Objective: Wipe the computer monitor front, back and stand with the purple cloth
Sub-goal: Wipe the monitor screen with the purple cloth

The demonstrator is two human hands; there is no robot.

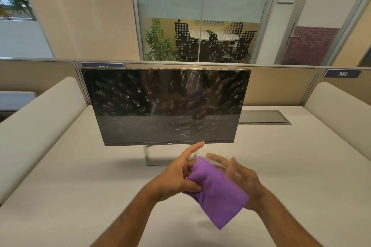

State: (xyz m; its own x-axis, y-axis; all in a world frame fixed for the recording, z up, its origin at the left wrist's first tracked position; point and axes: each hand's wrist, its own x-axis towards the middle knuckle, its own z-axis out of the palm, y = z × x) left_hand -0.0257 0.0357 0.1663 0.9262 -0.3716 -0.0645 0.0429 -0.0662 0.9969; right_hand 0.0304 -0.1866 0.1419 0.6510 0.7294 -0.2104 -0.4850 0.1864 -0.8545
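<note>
The desk (80, 176) in front of the monitor (166, 106) was bare, so a hand could slide there. The monitor stood in the middle, blocking the way back. Its stand (149, 155) left a gap under the screen. Soft side walls (40, 126) closed both sides.

The monitor (166, 106) is standing mid-frame on the desk (60, 186), its stand (149, 156) beneath; the cloth (216, 192) is sitting lower centre, between both hands, before it.
</note>
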